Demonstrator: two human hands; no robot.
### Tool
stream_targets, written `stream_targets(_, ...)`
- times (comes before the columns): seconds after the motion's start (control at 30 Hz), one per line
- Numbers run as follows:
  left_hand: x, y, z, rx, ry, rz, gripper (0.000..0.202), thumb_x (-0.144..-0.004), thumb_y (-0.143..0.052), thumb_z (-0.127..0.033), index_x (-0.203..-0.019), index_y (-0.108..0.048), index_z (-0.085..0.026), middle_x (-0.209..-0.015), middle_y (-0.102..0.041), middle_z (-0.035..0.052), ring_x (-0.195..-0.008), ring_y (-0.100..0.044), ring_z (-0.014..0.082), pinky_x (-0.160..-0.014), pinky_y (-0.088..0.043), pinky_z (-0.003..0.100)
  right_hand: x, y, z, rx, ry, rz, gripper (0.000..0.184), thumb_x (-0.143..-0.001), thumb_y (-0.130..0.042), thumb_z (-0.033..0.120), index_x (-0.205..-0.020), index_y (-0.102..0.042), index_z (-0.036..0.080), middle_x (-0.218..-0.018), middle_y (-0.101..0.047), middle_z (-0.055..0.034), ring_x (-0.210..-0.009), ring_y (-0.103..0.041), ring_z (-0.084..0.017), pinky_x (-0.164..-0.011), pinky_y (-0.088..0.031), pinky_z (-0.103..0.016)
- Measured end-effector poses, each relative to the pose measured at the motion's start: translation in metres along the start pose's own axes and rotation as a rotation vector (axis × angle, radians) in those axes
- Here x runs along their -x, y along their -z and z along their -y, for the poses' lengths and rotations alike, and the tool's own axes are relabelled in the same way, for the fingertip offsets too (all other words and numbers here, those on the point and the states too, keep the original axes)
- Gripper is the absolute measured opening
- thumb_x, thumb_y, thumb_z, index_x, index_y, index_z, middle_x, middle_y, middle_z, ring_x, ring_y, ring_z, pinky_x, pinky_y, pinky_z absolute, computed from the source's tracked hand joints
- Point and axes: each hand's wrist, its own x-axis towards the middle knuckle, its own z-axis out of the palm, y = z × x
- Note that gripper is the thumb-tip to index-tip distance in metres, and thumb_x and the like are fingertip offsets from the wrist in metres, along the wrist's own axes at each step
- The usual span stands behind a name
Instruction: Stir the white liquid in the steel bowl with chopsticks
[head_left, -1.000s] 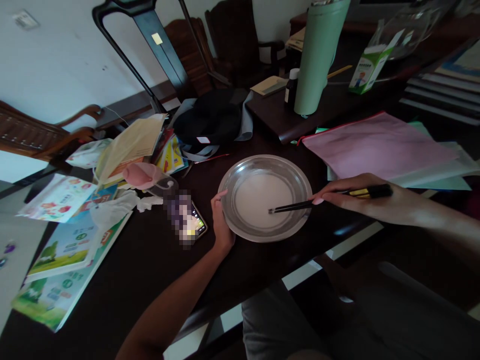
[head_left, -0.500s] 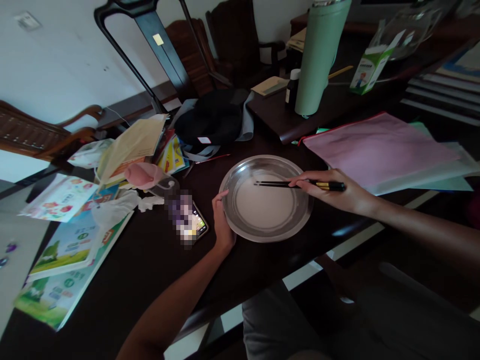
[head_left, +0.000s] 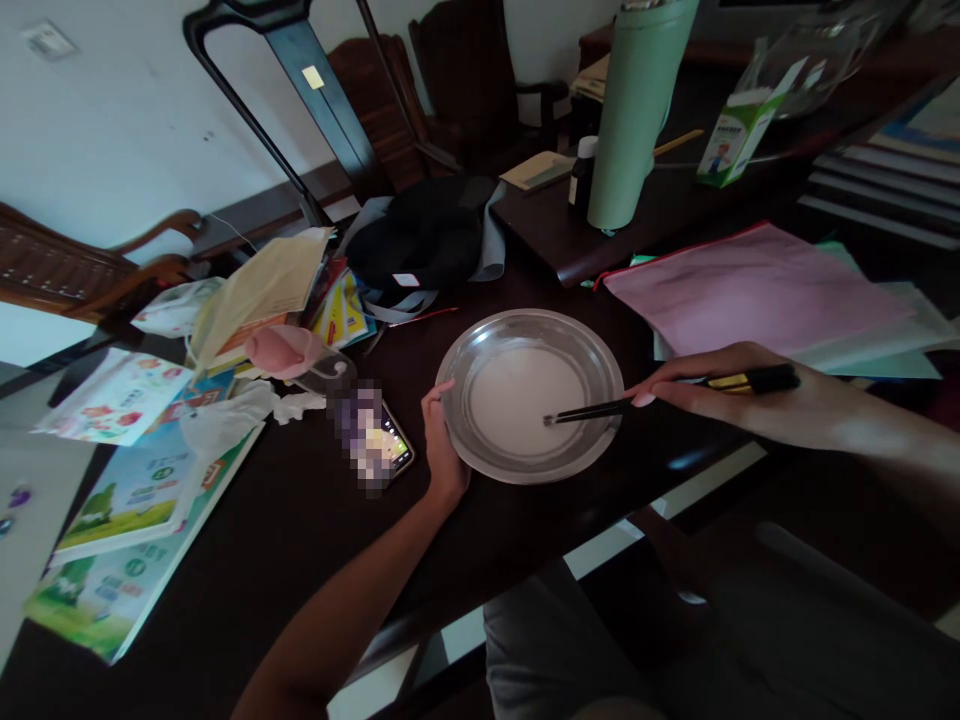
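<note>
Black smartphone (head_left: 382, 445), screen on, flat on dark wooden table (head_left: 300, 530), just beside L hand (head_left: 442, 445). L hand curled on near-left rim of round shiny metal dish (head_left: 592, 345), near table edge, thin white liquid inside. Pair of black chopsticks (head_left: 589, 411), tips in liquid, pinched in closed R hand (head_left: 720, 395). Risks, prob: hard stir = slosh over shallow rim onto smartphone; weak L grip = dish skids twd edge; splash right onto pink plastic folder (head_left: 750, 290).

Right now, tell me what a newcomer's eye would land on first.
A shiny metal plate of white liquid sits at the near edge of the table, the left hand gripping its rim, the right hand dipping black chopsticks in. Behind it stands a tall green flask.
</note>
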Motion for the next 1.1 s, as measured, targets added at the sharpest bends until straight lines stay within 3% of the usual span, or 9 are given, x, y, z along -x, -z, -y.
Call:
stream_targets(0.1, 0.000, -0.001, 0.001, 0.026, 0.013, -0.007, 0.055, -0.094, -0.048, -0.076, -0.113, -0.069, -0.028, -0.123, -0.065, 0.0044, -0.122, -0.059, 0.0231, -0.112, -0.044, 0.036, -0.005, -0.016, 0.005, -0.126, -0.022, 0.070, 0.038, -0.092, -0.065, 0.063, -0.100, -0.085, 0.032, -0.106, -0.084, -0.0023, -0.099, -0.080, -0.027, -0.087, -0.064, -0.040)
stream_targets(0.27, -0.001, 0.001, 0.005, -0.005, -0.038, 0.013, 0.053, -0.096, -0.048, -0.074, -0.113, -0.069, -0.028, -0.123, -0.065, 0.0048, -0.123, -0.059, 0.0235, -0.114, -0.043, 0.037, -0.022, -0.041, 0.008, -0.189, 0.065, 0.050, 0.032, -0.095, -0.065, 0.052, -0.108, -0.083, 0.028, -0.109, -0.084, -0.0026, -0.103, -0.079, -0.024, -0.093, -0.063, -0.036)
stream_targets(0.4, -0.001, 0.002, 0.004, -0.014, -0.036, 0.012, 0.053, -0.096, -0.048, -0.074, -0.115, -0.069, -0.029, -0.123, -0.065, 0.0047, -0.121, -0.060, 0.0237, -0.113, -0.044, 0.038, -0.033, -0.042, 0.005, -0.148, 0.103, -0.040, 0.034, -0.096, -0.063, 0.052, -0.109, -0.082, 0.028, -0.113, -0.084, -0.0029, -0.108, -0.078, -0.026, -0.097, -0.062, -0.039)
stream_targets(0.47, -0.001, 0.001, 0.002, 0.015, 0.006, 0.008, 0.055, -0.095, -0.047, -0.075, -0.116, -0.068, -0.029, -0.122, -0.066, 0.0047, -0.118, -0.060, 0.0237, -0.109, -0.046, 0.038, -0.035, -0.035, 0.004, -0.099, 0.098, -0.080, 0.035, -0.097, -0.062, 0.055, -0.107, -0.082, 0.028, -0.108, -0.084, -0.0030, -0.101, -0.078, -0.025, -0.091, -0.062, -0.038)
stream_targets(0.6, -0.001, 0.001, 0.002, 0.033, 0.035, 0.005, 0.053, -0.095, -0.049, -0.075, -0.115, -0.068, -0.029, -0.123, -0.065, 0.0048, -0.121, -0.059, 0.0240, -0.108, -0.046, 0.037, -0.026, -0.012, 0.003, 0.015, -0.032, -0.090, 0.040, -0.096, -0.058, 0.062, -0.106, -0.081, 0.030, -0.090, -0.081, -0.0022, -0.071, -0.072, -0.020, -0.060, -0.055, -0.034)
stream_targets(0.67, -0.001, 0.001, 0.002, 0.027, 0.040, 0.006, 0.052, -0.096, -0.048, -0.073, -0.115, -0.067, -0.029, -0.122, -0.065, 0.0045, -0.119, -0.059, 0.0236, -0.107, -0.046, 0.037, -0.018, 0.000, 0.002, 0.033, -0.077, -0.091, 0.043, -0.094, -0.059, 0.067, -0.105, -0.082, 0.032, -0.086, -0.080, -0.0030, -0.071, -0.071, -0.022, -0.056, -0.052, -0.035)
stream_targets(0.77, -0.001, -0.001, 0.003, 0.028, 0.033, 0.001, 0.052, -0.097, -0.046, -0.072, -0.115, -0.067, -0.028, -0.121, -0.065, 0.0044, -0.119, -0.060, 0.0232, -0.108, -0.046, 0.036, -0.008, 0.013, 0.001, 0.038, -0.091, -0.059, 0.044, -0.093, -0.061, 0.068, -0.100, -0.083, 0.031, -0.092, -0.081, -0.0050, -0.079, -0.073, -0.024, -0.061, -0.056, -0.036)
stream_targets(0.87, 0.000, -0.002, 0.004, 0.035, 0.024, -0.011, 0.052, -0.097, -0.047, -0.072, -0.115, -0.068, -0.028, -0.121, -0.065, 0.0043, -0.119, -0.059, 0.0232, -0.109, -0.046, 0.036, -0.004, 0.013, 0.002, 0.034, -0.076, 0.021, 0.042, -0.092, -0.062, 0.067, -0.095, -0.085, 0.031, -0.096, -0.083, -0.0042, -0.085, -0.076, -0.026, -0.069, -0.061, -0.039)
stream_targets(1.1, -0.001, 0.000, 0.005, -0.031, -0.022, 0.004, 0.053, -0.095, -0.048, -0.074, -0.112, -0.069, -0.029, -0.124, -0.065, 0.0051, -0.122, -0.059, 0.0238, -0.113, -0.043, 0.037, -0.019, -0.031, 0.007, -0.159, 0.042, 0.107, 0.032, -0.097, -0.061, 0.053, -0.100, -0.085, 0.032, -0.109, -0.084, -0.0006, -0.103, -0.079, -0.024, -0.093, -0.064, -0.037)
